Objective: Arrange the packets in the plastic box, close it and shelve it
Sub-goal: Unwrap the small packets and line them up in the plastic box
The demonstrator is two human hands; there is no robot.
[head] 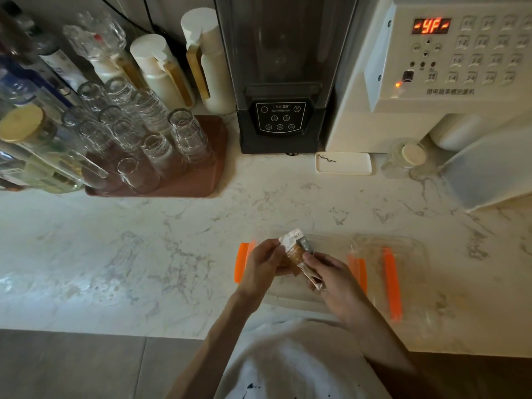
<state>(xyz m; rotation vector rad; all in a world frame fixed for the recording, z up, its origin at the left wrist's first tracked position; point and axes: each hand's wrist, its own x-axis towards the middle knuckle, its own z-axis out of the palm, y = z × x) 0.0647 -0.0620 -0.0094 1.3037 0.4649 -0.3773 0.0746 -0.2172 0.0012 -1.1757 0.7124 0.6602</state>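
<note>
Marble bench (pixel 144 254), appliances at 12 o'clock | left hand (pixel 263 267) and right hand (pixel 335 279), fingers clamped on a bunch of packets (pixel 298 250) above the clear box (pixel 288 300) | lid (pixel 388 269) lies at 3 o'clock, off | packing unfinished; closing, shelving left.

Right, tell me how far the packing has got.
Early stage. Done: the clear box sits open on the counter, its lid off beside it on the right. In hand: both the left hand and right hand hold a bunch of packets over the box. Left: laying the packets in, closing the lid and shelving the box. Whether any packets are already inside is hidden by the hands.
</note>
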